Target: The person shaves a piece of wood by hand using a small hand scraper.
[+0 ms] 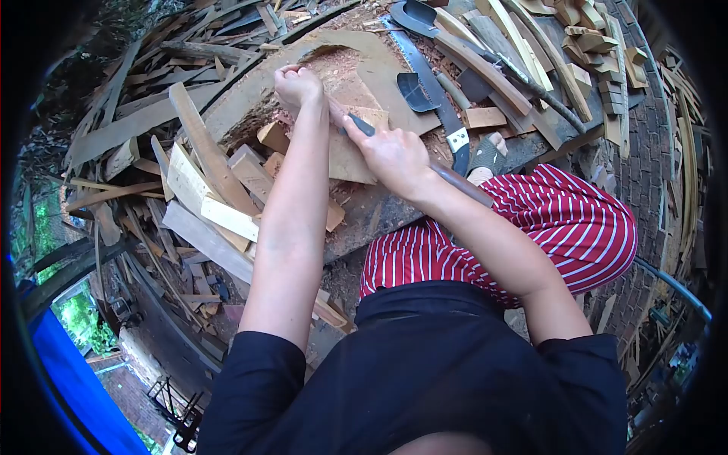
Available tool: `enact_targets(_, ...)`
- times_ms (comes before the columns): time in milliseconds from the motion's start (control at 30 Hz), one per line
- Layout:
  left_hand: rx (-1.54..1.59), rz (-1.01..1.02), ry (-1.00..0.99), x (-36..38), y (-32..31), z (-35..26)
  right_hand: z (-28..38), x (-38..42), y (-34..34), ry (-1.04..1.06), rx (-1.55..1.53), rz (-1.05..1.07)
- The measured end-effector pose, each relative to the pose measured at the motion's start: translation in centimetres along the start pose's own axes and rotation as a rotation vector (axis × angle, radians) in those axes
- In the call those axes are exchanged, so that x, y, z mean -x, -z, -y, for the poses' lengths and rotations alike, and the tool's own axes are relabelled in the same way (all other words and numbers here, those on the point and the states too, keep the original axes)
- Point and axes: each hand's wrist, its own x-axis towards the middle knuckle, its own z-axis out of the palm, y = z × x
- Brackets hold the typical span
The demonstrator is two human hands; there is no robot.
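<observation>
My left hand (298,85) is closed over the hollow of a large carved wooden slab (383,57); its fingers are curled away from me, so what they hold is hidden. Wrapped round a long wooden-handled tool (462,184) is my right hand (394,159), its thumb lying along a dark part near the front. The tool's shaft runs forward behind my left wrist, and I cannot see its tip. Beneath both hands lies a pale wood block (353,155) among reddish chips.
A pruning saw (425,64) with a dark handle lies right of the slab, by a black curved piece (417,92). Offcuts (212,155) pile at left, with stacked blocks (595,38) at upper right. My foot (487,154) rests near the saw handle.
</observation>
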Motion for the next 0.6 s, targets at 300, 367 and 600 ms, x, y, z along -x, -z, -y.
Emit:
enact_targets(300,0.636,0.082,0.103,-1.4,1.8,3.0,-2.4,2.3,1.0,-0.115,-0.415,0.188)
enact_targets(367,0.797,0.194,0.162,-1.9,1.9,3.8,-1.8,2.2,0.7,-0.044,-0.317,0.074)
enact_targets(600,0.693,0.158,0.186,-1.8,1.8,3.8,-0.2,1.1,0.9,-0.051,-0.175,0.118)
